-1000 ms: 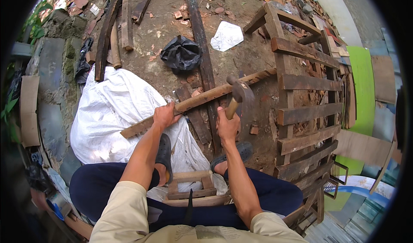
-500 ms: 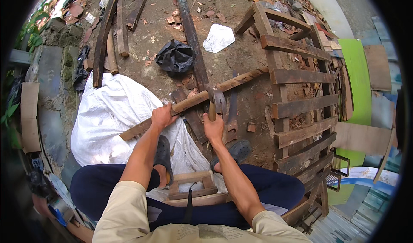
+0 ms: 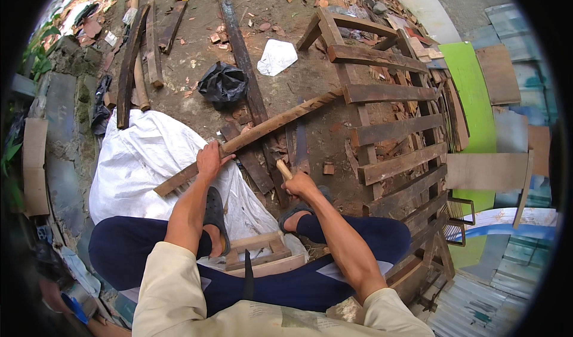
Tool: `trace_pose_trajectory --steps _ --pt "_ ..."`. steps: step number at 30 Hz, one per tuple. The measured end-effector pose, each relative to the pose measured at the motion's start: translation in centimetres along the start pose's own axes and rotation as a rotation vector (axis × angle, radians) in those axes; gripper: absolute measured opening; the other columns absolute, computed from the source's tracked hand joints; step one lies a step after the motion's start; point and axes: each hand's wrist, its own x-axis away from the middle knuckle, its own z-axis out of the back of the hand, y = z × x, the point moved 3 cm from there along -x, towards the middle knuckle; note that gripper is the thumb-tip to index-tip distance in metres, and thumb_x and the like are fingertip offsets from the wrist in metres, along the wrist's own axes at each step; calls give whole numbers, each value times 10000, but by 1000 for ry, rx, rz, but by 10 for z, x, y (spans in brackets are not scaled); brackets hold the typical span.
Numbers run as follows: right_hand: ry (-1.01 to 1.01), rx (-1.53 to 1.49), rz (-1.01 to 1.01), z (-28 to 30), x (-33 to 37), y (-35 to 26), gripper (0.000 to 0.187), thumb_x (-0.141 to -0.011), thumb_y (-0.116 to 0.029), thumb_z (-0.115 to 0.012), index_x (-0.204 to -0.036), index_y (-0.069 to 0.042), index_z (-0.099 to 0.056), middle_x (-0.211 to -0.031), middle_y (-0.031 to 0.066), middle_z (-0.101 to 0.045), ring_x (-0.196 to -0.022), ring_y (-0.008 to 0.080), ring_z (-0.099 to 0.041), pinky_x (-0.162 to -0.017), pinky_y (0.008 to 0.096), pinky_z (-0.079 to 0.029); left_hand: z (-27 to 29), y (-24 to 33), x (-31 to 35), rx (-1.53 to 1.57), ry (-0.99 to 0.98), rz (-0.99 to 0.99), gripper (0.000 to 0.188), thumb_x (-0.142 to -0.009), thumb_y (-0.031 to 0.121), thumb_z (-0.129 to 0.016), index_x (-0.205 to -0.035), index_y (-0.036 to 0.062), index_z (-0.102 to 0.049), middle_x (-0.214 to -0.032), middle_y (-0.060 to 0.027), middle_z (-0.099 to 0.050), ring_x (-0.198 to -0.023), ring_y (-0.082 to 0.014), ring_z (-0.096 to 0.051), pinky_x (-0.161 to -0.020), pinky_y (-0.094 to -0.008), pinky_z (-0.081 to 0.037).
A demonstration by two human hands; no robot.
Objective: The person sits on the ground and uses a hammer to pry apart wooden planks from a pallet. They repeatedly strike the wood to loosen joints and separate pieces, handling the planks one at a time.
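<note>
A long wooden post [image 3: 267,124] slants from lower left to upper right across a white sack [image 3: 138,155]. Its far end reaches the slatted wooden frame [image 3: 391,132] on the right. My left hand [image 3: 209,161] is closed around the post near its lower end, with the thumb stretched along it. In my right hand [image 3: 300,185], just below the post's middle, is a wooden-handled tool [image 3: 284,169], its pale handle pointing up and left. The tool's head cannot be made out now. A dark flat blade-like strip [image 3: 300,146] lies on the ground beyond that hand.
A long dark beam [image 3: 239,47] runs away from me beneath the post. Beside it lie a black plastic bag [image 3: 222,84] and a white scrap [image 3: 277,57]. Several loose timbers [image 3: 132,68] lie at the far left. A small wooden frame [image 3: 256,250] sits between my feet.
My right hand has drawn the tool back from the post, rightward and nearer me; its curved metal head showed at the post before. My left hand keeps its grip. The whole view has shifted.
</note>
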Motion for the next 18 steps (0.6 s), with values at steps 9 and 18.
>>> trace_pose_trajectory --steps 9,18 --pt "10 715 29 63 143 40 369 -800 -261 -691 -1079 -25 -743 -1055 228 -720 -1032 351 -698 -878 438 -547 37 -16 -3 165 -276 34 783 -835 735 -577 -1056 -3 -716 -944 -251 -714 -936 -399 -686 -832 -478 -527" --pt "67 477 111 38 124 49 519 -800 -424 -753 -1107 -7 -720 -1032 251 -709 -1019 399 -674 -897 465 -521 -32 -76 16 452 -583 370 1054 -896 809 -330 -1197 -159 -621 -1243 -336 -619 -1235 -415 -575 -1047 -440 -424"
